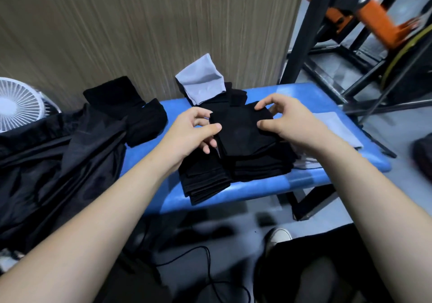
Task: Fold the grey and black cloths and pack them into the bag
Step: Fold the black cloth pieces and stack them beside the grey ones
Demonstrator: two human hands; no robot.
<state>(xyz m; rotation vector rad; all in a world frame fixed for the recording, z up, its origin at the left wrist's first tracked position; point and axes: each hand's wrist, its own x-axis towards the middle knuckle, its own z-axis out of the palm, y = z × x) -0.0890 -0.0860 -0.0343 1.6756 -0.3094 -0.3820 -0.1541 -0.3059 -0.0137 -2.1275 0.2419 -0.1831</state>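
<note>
A folded black cloth [243, 132] is held above the blue table [268, 186]. My left hand [194, 132] pinches its left edge and my right hand [287, 123] grips its right edge. Below it lie two stacks of folded black cloths [205, 181], side by side. A grey cloth [201, 80] stands crumpled at the table's back edge, and another grey cloth [336, 127] lies flat at the right, partly under my right hand. The black bag [58, 162] sprawls open on the left.
A white fan [16, 104] sits at the far left behind the bag. A wood-grain panel rises behind the table. Black metal frames and an orange machine [374, 15] stand at the right. Cables run across the floor below, near my shoe [278, 236].
</note>
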